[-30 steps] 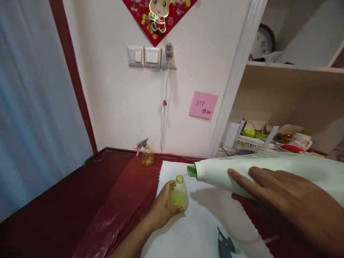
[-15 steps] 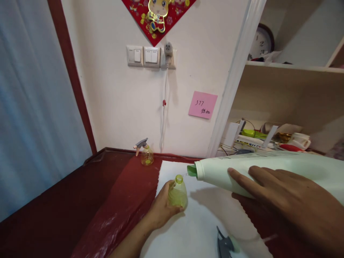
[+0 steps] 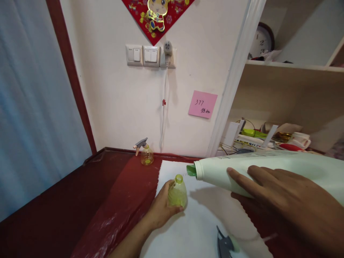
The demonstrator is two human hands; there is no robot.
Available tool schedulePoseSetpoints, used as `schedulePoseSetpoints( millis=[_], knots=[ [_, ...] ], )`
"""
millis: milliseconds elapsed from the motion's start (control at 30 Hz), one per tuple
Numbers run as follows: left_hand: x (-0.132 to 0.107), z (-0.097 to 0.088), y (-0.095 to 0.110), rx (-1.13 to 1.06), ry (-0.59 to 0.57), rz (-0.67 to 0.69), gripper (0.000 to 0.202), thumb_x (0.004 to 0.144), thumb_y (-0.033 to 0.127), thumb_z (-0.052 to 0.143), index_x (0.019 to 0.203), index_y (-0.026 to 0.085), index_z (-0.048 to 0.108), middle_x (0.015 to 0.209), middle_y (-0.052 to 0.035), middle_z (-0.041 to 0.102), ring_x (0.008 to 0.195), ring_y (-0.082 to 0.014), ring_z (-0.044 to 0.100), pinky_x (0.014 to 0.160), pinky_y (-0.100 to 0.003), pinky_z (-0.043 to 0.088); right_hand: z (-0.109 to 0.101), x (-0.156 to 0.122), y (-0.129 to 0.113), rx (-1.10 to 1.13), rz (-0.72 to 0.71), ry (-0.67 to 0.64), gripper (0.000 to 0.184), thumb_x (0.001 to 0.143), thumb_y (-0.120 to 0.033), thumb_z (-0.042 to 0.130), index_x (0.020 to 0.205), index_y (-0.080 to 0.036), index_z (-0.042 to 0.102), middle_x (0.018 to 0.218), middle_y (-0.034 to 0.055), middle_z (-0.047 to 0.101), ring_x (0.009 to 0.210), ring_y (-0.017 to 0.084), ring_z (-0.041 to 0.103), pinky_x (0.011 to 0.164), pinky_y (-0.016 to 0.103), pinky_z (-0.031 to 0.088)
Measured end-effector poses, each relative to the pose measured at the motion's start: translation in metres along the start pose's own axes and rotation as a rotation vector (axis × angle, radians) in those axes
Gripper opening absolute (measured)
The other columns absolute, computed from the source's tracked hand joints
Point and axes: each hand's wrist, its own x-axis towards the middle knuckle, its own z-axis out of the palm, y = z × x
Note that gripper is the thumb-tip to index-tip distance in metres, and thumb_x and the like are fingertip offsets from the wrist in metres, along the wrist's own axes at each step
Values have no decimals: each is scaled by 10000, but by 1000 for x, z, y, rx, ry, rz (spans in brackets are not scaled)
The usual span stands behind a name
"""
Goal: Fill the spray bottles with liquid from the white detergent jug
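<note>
Small bottle, yellow-green, uncapped

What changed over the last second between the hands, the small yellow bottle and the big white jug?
Almost nothing. The left hand still grips the small yellow bottle upright on the white cloth, and the right hand still holds the big white jug tipped, its green spout beside the bottle's mouth. Nothing was taken or released. The grey spray head and second spray bottle stayed put.

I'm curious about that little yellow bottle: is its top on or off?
Off. The little bottle in the left hand has a bare open neck; a grey spray top lies apart on the white sheet.
</note>
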Motion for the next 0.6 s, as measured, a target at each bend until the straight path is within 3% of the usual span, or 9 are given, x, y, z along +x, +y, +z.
schedulePoseSetpoints(
  millis=[600],
  knots=[
    [-1, 0, -2, 3, -2, 12, 855, 664, 159, 792, 1423, 225, 405, 1490, -151, 498, 1386, -347, 450, 1179, -488, 336, 2, -1, -1, 22, 10, -1, 303, 964, -135, 336, 1192, -174, 532, 664, 17, 611, 458, 223, 616, 423, 381, 563]
  ],
)
